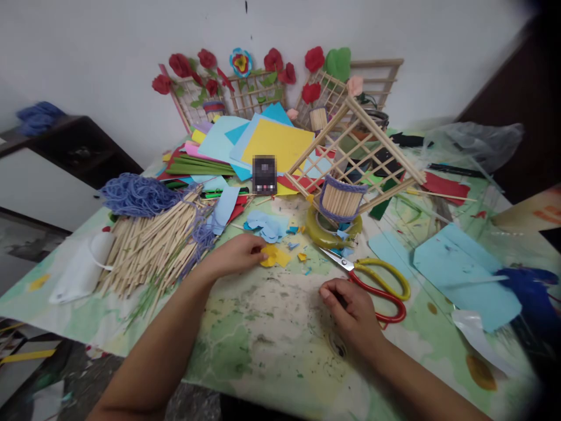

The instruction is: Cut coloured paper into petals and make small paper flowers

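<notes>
My left hand [239, 254] has its fingertips pinched together at the edge of yellow paper petals [275, 256] lying on the table. Just beyond it is a small pile of light blue paper petals [266, 227]. My right hand [350, 310] rests on the tabletop, loosely curled, with nothing visible in its fingers. Right beside that hand lie scissors [381, 286] with red and yellow handles, their blades pointing toward a roll of tape [322, 228]. Small blue and yellow paper scraps [302, 256] are scattered between the hands and the tape.
Bamboo sticks [144, 251] and purple yarn [135, 196] cover the left side. A lattice frame [350, 152] with a stick basket leans behind the tape. Coloured paper sheets [284, 143] and paper flowers [241, 62] fill the back. Light blue paper [464, 275] lies at right.
</notes>
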### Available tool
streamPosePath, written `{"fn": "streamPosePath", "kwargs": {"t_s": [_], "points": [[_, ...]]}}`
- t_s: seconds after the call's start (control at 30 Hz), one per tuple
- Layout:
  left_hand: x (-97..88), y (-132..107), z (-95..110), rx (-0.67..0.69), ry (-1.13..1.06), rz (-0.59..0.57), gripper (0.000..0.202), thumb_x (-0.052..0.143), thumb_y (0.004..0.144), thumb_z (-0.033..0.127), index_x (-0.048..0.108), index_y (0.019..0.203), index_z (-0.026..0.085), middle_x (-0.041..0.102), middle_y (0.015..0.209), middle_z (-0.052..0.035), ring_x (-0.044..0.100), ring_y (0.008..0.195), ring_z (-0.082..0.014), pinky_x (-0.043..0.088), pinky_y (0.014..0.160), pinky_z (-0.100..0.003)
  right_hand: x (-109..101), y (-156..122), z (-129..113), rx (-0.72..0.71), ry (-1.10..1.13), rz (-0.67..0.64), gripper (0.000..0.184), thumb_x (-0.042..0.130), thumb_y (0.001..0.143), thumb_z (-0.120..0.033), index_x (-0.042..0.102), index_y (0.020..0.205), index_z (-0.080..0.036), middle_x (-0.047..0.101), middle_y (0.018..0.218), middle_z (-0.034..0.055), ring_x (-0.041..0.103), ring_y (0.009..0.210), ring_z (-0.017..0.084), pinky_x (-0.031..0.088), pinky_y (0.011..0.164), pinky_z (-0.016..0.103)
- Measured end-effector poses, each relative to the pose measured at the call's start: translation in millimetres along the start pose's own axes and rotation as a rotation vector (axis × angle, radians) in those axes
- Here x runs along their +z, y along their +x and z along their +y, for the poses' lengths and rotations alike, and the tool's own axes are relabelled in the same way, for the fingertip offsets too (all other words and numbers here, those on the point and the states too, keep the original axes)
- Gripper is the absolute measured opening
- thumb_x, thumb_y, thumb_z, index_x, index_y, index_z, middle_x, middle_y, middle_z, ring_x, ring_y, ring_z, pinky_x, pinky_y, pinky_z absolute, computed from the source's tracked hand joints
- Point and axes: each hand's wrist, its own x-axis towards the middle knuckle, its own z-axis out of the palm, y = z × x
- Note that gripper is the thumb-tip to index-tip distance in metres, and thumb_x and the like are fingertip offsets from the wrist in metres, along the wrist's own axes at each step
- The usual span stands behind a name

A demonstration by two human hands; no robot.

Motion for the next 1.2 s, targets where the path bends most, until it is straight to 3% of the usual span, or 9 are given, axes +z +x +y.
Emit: {"fn": "streamPosePath", "kwargs": {"t_s": [0.23,0.4,0.57,0.63,0.73,0.83,0.97,1.07,1.2], "points": [[-15.7,-5.6,-15.6,-0.251,0.096,0.201,0.027,0.050,0.078,0.040,0.064,0.085,0.017,0.065,0.081,-0.0055,0.058,0.074,-0.0197,0.039,0.063,-0.027,0.1,-0.9,1.4,0.000,0.006,-0.014,0.020,0.047,0.087,-0.027,0.057,0.072,-0.018,0.058,0.065,0.0005,0.051,0.061,0.013,0.037,0.056,0.024],[-18.4,-9.7,-29.2,-0.441,0.335,0.122,0.021,0.056,0.072,0.038,0.062,0.078,0.019,0.064,0.078,-0.0061,0.057,0.070,-0.0212,0.034,0.055,-0.027,0.7,0.1,1.0,-0.009,0.012,-0.008,0.019,0.048,0.087,-0.026,0.057,0.072,-0.018,0.058,0.066,0.0004,0.052,0.061,0.013,0.038,0.057,0.024],[-18.3,-10.5,-38.0,-0.364,0.359,0.100,0.017,0.048,0.072,0.018,0.064,0.079,0.019,0.067,0.084,-0.0068,0.059,0.077,-0.0226,0.040,0.064,-0.029,0.2,0.2,1.6,-0.019,0.000,-0.002,0.019,0.048,0.086,-0.025,0.056,0.071,-0.018,0.058,0.065,0.0000,0.051,0.060,0.013,0.037,0.056,0.023],[-19.7,-10.9,-34.5,-0.318,0.334,0.192,0.024,0.045,0.075,0.017,0.066,0.085,0.019,0.068,0.092,-0.0085,0.060,0.085,-0.0242,0.042,0.072,-0.032,0.2,-0.1,2.4,-0.019,0.003,-0.011,0.017,0.048,0.086,-0.024,0.057,0.072,-0.018,0.059,0.066,-0.0001,0.052,0.061,0.013,0.038,0.057,0.023],[-14.1,-10.2,-12.8,-0.111,0.151,0.347,0.028,0.046,0.082,0.025,0.066,0.098,0.016,0.066,0.100,-0.0105,0.059,0.093,-0.0239,0.044,0.080,-0.033,0.6,-0.2,3.1,-0.018,0.014,-0.006,0.017,0.048,0.086,-0.023,0.057,0.072,-0.018,0.059,0.067,0.0000,0.053,0.063,0.013,0.039,0.059,0.023],[9.4,-7.3,20.9,0.099,-0.223,0.313,0.023,0.053,0.082,0.031,0.066,0.093,0.016,0.066,0.092,-0.0077,0.060,0.086,-0.0191,0.046,0.076,-0.029,0.6,0.1,2.5,-0.030,0.020,0.005,0.017,0.048,0.086,-0.023,0.056,0.071,-0.018,0.058,0.065,-0.0004,0.052,0.061,0.012,0.038,0.058,0.023],[53.9,-4.1,52.1,0.107,-0.619,0.167,0.019,0.062,0.077,0.029,0.065,0.089,0.015,0.066,0.088,-0.0055,0.061,0.078,-0.0155,0.047,0.069,-0.025,0.2,0.7,0.3,-0.054,0.032,0.003,0.015,0.049,0.086,-0.024,0.058,0.075,-0.018,0.060,0.067,-0.0001,0.053,0.062,0.012,0.039,0.059,0.023],[75.2,-3.7,58.4,0.106,-0.649,0.090,0.018,0.062,0.078,0.031,0.064,0.088,0.015,0.065,0.083,-0.0039,0.060,0.075,-0.0143,0.046,0.067,-0.024,0.2,1.0,-0.4,-0.052,0.052,-0.036,0.015,0.050,0.087,-0.028,0.060,0.082,-0.018,0.062,0.073,0.0010,0.055,0.067,0.013,0.040,0.063,0.024],[81.6,-4.2,58.7,0.182,-0.433,0.134,0.015,0.059,0.082,0.031,0.064,0.085,0.017,0.064,0.079,-0.0021,0.058,0.074,-0.0138,0.043,0.067,-0.025,-0.2,0.8,-0.5,-0.031,0.031,-0.084,0.020,0.050,0.088,-0.033,0.061,0.081,-0.018,0.062,0.071,0.0011,0.054,0.066,0.014,0.040,0.062,0.026]]}}
